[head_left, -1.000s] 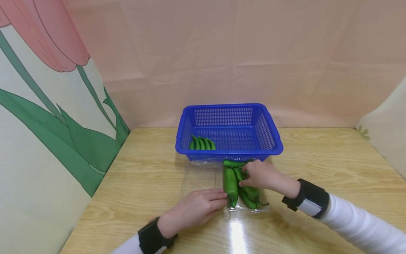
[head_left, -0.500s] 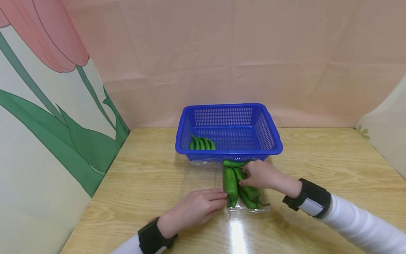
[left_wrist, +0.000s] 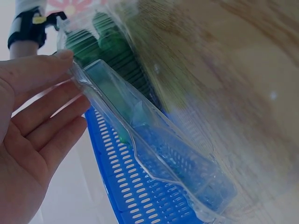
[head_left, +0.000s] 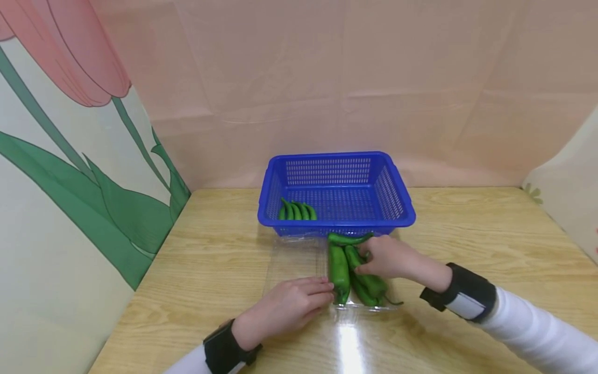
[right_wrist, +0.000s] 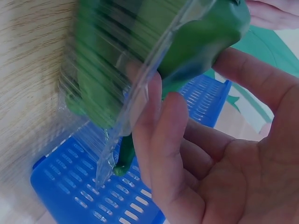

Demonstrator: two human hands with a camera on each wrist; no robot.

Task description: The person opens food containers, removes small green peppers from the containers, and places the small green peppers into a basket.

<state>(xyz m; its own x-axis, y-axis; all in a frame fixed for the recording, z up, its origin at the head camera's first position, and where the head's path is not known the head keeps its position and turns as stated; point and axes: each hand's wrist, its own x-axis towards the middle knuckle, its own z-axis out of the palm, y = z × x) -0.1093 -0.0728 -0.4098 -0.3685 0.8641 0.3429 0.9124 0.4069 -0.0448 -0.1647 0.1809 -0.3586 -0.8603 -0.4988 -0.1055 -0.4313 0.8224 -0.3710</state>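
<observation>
In the head view, a clear plastic clamshell box (head_left: 297,262) lies spread out, with several green peppers in its right half. My right hand (head_left: 389,256) grips a green pepper (head_left: 374,284) between thumb and fingers; in the right wrist view this pepper (right_wrist: 205,39) bulges above the box rim. A long pepper (head_left: 339,272) lies left of it, and a thin one (head_left: 348,239) crosses the far end. My left hand (head_left: 295,305) rests its extended fingertips at the box's middle, beside the long pepper. The left wrist view shows the left thumb and fingertips against the plastic rim (left_wrist: 110,112).
Directly behind the box stands a blue mesh basket (head_left: 336,224), with several small green peppers (head_left: 298,212) in its near left corner. A wooden table (head_left: 210,259) carries everything. A pink cloth (head_left: 299,78) hangs behind.
My right hand has shifted slightly right, and the gripped pepper's stem end has moved right with it. The thin pepper at the far end has tilted a little. My left hand stays in place.
</observation>
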